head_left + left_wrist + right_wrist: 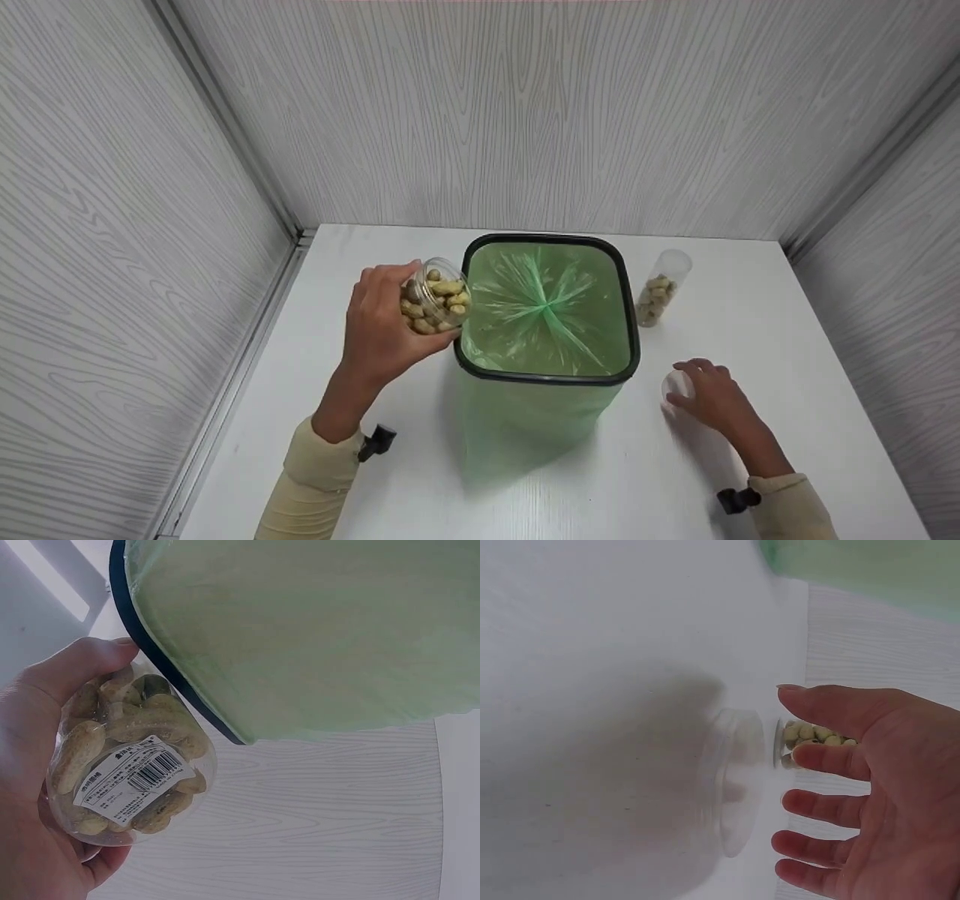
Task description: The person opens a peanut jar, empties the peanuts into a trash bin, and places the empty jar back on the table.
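My left hand [382,322] grips a clear jar [135,757] of peanuts, tilted with its mouth toward the bin. A printed barcode label [135,778] shows on the jar's base in the left wrist view. The jar's mouth and my left fingertips are right at the black rim [551,379] of a square bin lined with a green plastic bag [536,427]. To the right of the bin, my right hand [716,401] has its fingers spread behind a round translucent lid [739,784] on the white table. A gap shows between fingertips and lid in the right wrist view.
A tall clear container [660,289] with peanuts in its lower part stands right of the bin, near the back. The white table [757,315] is walled by pale wood-grain panels [517,112] at the back and both sides.
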`<state>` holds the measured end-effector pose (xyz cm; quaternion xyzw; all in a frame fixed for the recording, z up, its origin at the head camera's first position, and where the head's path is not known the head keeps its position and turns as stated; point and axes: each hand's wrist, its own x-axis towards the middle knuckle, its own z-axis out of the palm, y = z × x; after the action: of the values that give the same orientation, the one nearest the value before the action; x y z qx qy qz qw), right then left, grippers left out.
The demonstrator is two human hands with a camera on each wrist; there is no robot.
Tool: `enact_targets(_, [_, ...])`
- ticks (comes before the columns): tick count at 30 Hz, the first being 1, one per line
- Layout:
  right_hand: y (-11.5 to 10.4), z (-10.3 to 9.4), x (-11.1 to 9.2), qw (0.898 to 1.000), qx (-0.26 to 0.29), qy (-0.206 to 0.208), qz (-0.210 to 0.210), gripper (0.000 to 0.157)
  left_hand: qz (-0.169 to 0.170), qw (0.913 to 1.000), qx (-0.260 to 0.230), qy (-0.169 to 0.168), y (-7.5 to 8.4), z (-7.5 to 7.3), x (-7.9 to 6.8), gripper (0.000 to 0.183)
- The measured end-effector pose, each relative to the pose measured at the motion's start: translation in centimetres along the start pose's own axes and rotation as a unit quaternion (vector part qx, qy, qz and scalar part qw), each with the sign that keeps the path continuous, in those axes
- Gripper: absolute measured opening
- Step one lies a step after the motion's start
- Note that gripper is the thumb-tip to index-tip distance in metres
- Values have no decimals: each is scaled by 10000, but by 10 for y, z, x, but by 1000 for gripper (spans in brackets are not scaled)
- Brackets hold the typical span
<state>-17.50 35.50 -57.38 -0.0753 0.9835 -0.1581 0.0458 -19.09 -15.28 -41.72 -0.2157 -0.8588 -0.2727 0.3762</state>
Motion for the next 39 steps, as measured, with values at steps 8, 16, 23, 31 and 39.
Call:
enact_targets(8, [-13,-20,3,9998,-47,194,-12,55,24,10000,7,0,1,-1,2,91])
enact_targets(16, [-25,-32,6,9943,-241,1013,-212,48,90,10000,26,-18,2,-1,4,92])
enact_targets(23, [-36,-42,8,9819,-275,1792,-555,41,114,9999,34,-44,2,-1,6,91])
enact_targets(31, [-47,-55,11,9654,-271,2414,-951,34,117,9999,70,-29,2,0,6,92])
enact_targets(39, [-59,-64,9,9691,-213,2320,-807,33,127,9998,117,-71,3,-1,6,92])
